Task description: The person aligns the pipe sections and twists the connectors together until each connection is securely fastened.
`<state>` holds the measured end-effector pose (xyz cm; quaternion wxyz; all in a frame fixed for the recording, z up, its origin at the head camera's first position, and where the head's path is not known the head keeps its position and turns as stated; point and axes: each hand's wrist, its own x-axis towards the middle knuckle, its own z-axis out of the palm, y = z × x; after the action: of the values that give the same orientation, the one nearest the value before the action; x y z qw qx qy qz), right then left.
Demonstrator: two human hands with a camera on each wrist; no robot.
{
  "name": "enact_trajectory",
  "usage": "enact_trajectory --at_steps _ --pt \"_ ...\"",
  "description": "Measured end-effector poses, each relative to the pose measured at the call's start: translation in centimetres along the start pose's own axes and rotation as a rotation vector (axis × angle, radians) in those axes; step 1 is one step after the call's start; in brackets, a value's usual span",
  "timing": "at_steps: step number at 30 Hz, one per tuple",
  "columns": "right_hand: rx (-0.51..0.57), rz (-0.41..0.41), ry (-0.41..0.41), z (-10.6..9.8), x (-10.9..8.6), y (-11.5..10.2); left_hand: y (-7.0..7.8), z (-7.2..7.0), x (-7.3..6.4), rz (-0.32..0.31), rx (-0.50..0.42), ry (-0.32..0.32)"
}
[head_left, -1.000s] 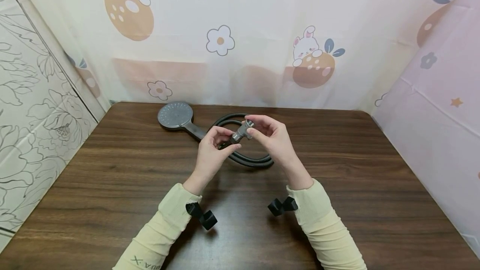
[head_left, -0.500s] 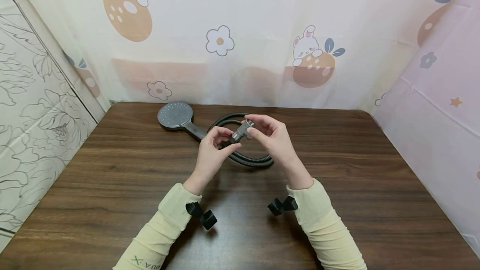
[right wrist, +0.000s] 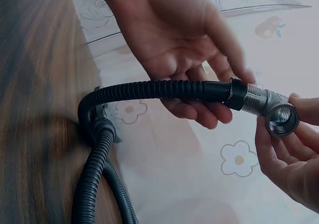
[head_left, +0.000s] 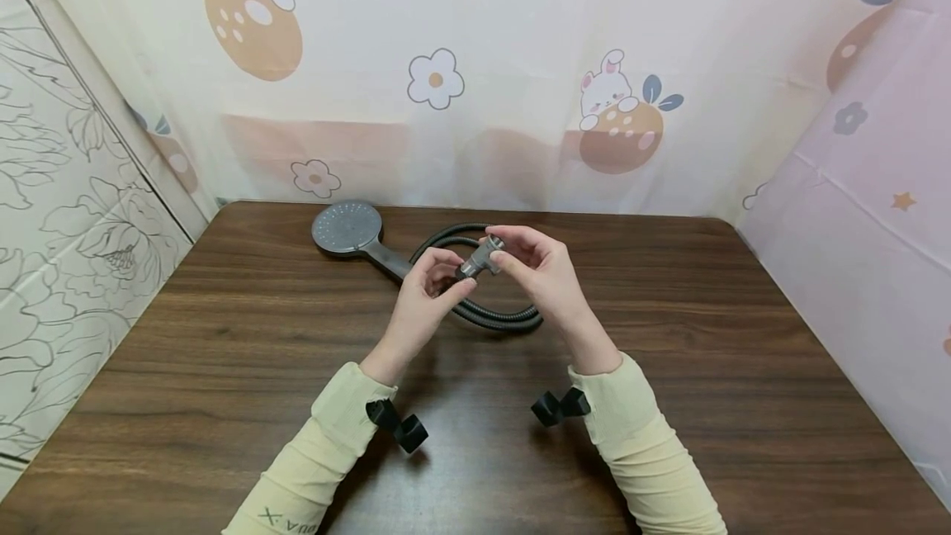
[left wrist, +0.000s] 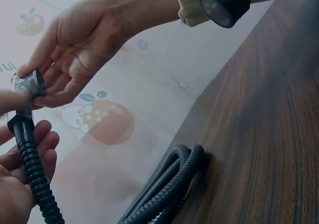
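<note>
In the head view my left hand (head_left: 418, 312) pinches the end of a black ribbed shower hose (head_left: 494, 320) at its collar. My right hand (head_left: 550, 283) grips a silver metal tee fitting (head_left: 483, 258) between thumb and fingers. From the right wrist, the black hose nut (right wrist: 237, 94) sits at the fitting's threaded end (right wrist: 254, 99), some threads still showing. My left thumb touches that nut, fingers behind the hose. An open threaded port of the tee (right wrist: 282, 119) faces the camera. Both parts are held above the table.
A grey shower head (head_left: 347, 228) lies at the back left of the wooden table (head_left: 669, 312), its handle pointing toward my hands. Coiled hose (left wrist: 169, 184) rests on the table beneath them. A patterned curtain (head_left: 513, 40) hangs behind the table's far edge.
My left thumb and fingers have shifted slightly up around the hose nut. The right hand and the tee fitting stay almost still; the shower head has not moved.
</note>
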<state>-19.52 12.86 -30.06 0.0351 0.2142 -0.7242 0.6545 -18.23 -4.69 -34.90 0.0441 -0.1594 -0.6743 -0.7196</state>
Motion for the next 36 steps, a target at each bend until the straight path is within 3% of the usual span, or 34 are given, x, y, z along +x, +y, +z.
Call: enact_trajectory --at_steps 5,16,24,33,36 --pt "0.01 0.003 -0.01 -0.1 0.0 0.1 -0.1 -0.2 0.0 0.03 -0.098 -0.022" --pt "0.011 -0.021 -0.015 -0.4 0.0 0.3 -0.2 -0.3 0.1 0.041 -0.031 0.009" --pt "0.039 -0.021 -0.016 -0.3 0.2 0.3 -0.2 -0.3 0.2 0.061 -0.038 0.043" --pt "-0.004 -0.028 -0.012 -0.3 0.2 0.4 0.0 -0.3 0.2 -0.002 0.044 0.095" --pt "-0.004 -0.027 -0.011 -0.2 0.2 0.3 0.8 -0.1 0.1 -0.023 0.068 0.103"
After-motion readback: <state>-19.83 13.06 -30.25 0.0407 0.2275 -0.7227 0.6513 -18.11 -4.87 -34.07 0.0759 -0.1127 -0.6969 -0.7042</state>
